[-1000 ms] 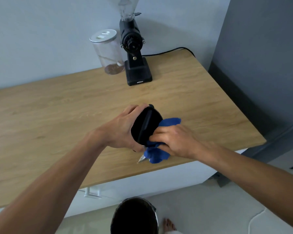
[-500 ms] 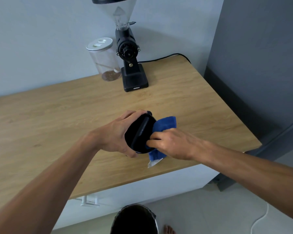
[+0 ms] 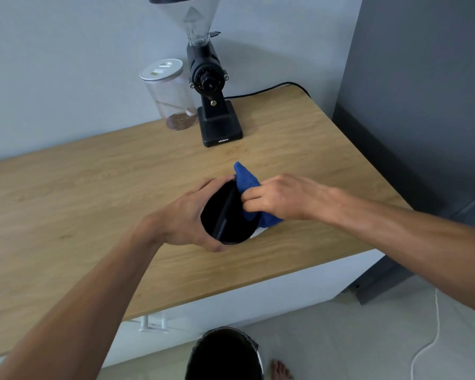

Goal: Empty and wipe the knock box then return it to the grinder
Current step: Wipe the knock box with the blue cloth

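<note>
The person is holding the knock box over the middle of the tabletop, tipped so its open mouth is facing the camera. The left hand is wrapping around the round wall from the 9 o'clock side, with the fingers curling over the top rim and the thumb under the bottom rim. That grip is closed firmly on the box. The right hand is at 3 o'clock, pinching a blue cloth and pushing it into the box beside the bar that is crossing the mouth. One corner of the cloth is sticking up at 12 o'clock.

The grinder is standing at 12 o'clock by the wall, well apart from the hands, with a clear jar just beside it at its 9 o'clock. A dark bin is sitting on the floor at 6 o'clock.

The box is looking hard, smooth and light, since one hand is carrying it. Its shiny wall could be slippery, so holding it around the wall with fingers hooked on the rim seems safest. The cloth is soft and is bending easily around the bar.
</note>
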